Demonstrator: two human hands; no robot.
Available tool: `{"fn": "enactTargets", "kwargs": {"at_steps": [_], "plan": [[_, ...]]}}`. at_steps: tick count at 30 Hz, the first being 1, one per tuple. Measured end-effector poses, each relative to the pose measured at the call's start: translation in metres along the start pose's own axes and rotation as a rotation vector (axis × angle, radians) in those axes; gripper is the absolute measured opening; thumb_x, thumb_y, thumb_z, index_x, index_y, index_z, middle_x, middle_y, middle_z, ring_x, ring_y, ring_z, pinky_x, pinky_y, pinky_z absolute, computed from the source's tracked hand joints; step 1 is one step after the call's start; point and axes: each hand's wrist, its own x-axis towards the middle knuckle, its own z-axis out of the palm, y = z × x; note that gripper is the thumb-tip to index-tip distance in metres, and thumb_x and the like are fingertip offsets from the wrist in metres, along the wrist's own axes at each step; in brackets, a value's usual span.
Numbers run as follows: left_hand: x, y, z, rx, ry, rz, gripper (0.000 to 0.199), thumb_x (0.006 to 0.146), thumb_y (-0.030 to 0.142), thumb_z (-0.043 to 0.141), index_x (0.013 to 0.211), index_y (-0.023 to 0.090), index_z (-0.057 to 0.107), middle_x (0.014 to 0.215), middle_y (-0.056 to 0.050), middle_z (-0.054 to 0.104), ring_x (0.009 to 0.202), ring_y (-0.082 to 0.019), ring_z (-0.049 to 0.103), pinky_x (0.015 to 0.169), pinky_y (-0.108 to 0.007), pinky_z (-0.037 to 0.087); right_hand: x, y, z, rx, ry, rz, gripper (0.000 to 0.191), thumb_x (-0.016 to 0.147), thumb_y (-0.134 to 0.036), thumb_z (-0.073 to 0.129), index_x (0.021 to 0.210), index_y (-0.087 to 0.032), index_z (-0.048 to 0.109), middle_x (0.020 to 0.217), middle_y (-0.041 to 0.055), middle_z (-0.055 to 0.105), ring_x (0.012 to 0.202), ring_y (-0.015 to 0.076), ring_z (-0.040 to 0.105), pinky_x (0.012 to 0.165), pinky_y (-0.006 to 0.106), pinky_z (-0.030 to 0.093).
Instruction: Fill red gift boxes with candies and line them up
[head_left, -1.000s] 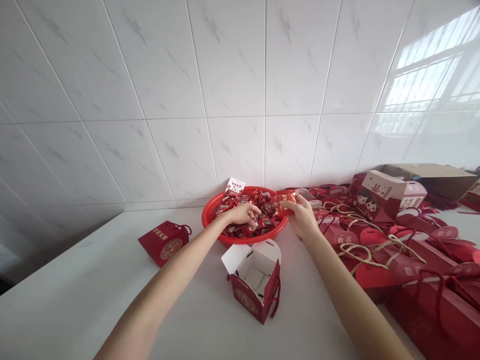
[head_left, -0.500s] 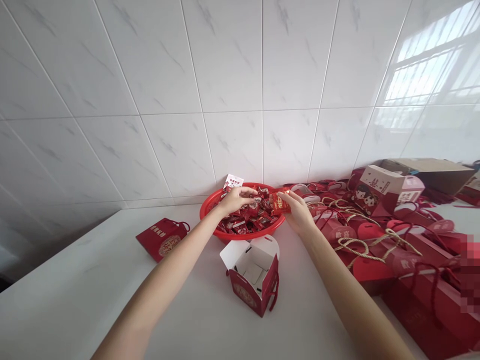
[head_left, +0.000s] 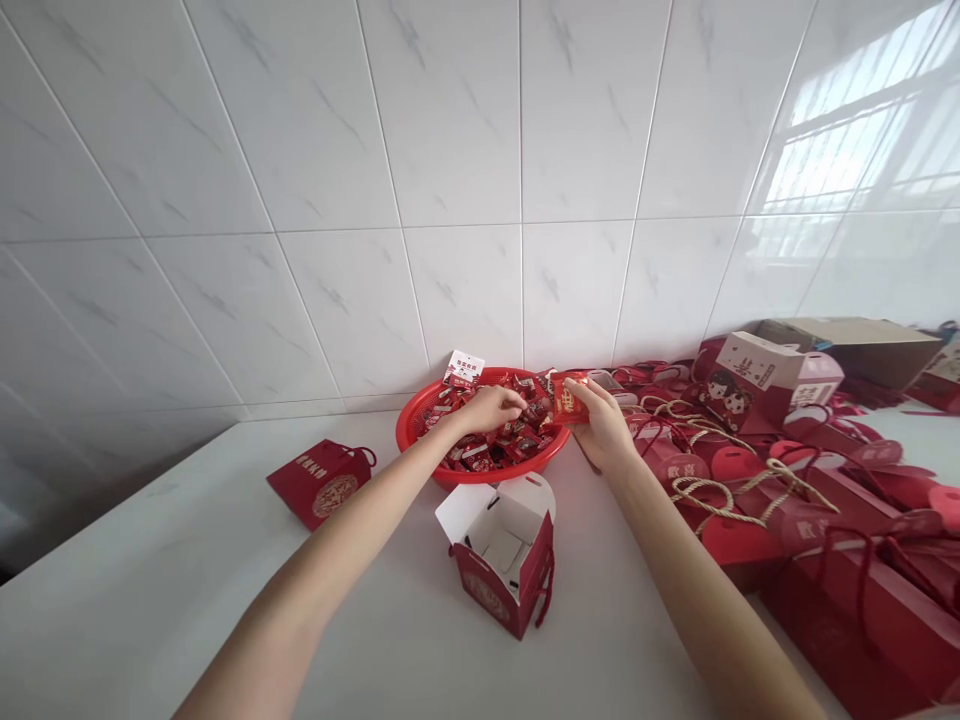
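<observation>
A red plastic basket (head_left: 409,428) full of small red wrapped sweets (head_left: 478,458) stands by the tiled wall. Over the sweets is my left hand (head_left: 493,408), its fingers curled together; whatever they may hold is too small to make out. My right hand (head_left: 602,425) grips a red and gold packet (head_left: 570,398) at the basket's right rim. In front of the basket an open dark red gift box (head_left: 499,575) stands with its white flaps up and its white inside showing. A white printed card (head_left: 464,368) leans at the basket's back edge.
On the white table (head_left: 375,640), a closed red gift box (head_left: 321,482) lies to the left. Many red boxes with rope handles (head_left: 739,500) crowd the right side. Behind them are a box with cartoon figures (head_left: 739,380) and a brown carton (head_left: 862,345).
My left hand has moved slightly right and its fingers have curled in over the sweets. The red packet in my right hand now faces the camera more fully.
</observation>
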Motion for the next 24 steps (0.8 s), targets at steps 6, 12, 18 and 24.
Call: {"fn": "enactTargets", "kwargs": {"at_steps": [6,12,18,24], "plan": [[0.009,-0.012,0.011,0.362,-0.192,-0.046,0.026,0.058,0.005,0.064,0.075,0.021,0.073,0.095,-0.007,0.078,0.093,-0.027,0.070,0.081,-0.030,0.051,0.001,0.000,0.000,0.005,0.023,-0.018,0.034,0.054,-0.031,0.085,0.083,-0.021,0.069,0.075,0.0001,0.074,0.070,0.0222,0.072,0.051,0.027,0.054],[0.005,-0.012,-0.001,0.515,-0.169,-0.147,0.013,0.064,0.013,0.063,0.069,0.020,0.072,0.082,-0.006,0.077,0.080,-0.025,0.070,0.068,-0.029,0.050,0.002,-0.006,-0.004,0.006,0.047,-0.030,0.022,0.061,-0.028,0.083,0.076,-0.018,0.069,0.076,0.0023,0.074,0.070,0.0202,0.072,0.056,0.026,0.056],[0.003,0.004,-0.005,0.451,-0.166,-0.058,0.029,0.084,0.020,0.053,0.104,0.020,0.075,0.107,-0.004,0.077,0.090,-0.020,0.071,0.074,-0.023,0.052,0.001,-0.009,-0.002,0.003,0.029,-0.042,0.016,0.065,-0.026,0.081,0.075,-0.016,0.072,0.073,0.0033,0.074,0.065,0.0193,0.071,0.056,0.028,0.056],[0.004,0.023,0.035,0.507,-0.336,0.104,0.032,0.078,0.012,0.060,0.101,0.027,0.077,0.106,-0.003,0.076,0.090,-0.020,0.071,0.075,-0.024,0.052,0.001,-0.008,-0.002,-0.009,0.024,-0.031,0.016,0.063,-0.026,0.081,0.074,-0.018,0.072,0.072,0.0025,0.074,0.068,0.0201,0.071,0.051,0.025,0.053]]}}
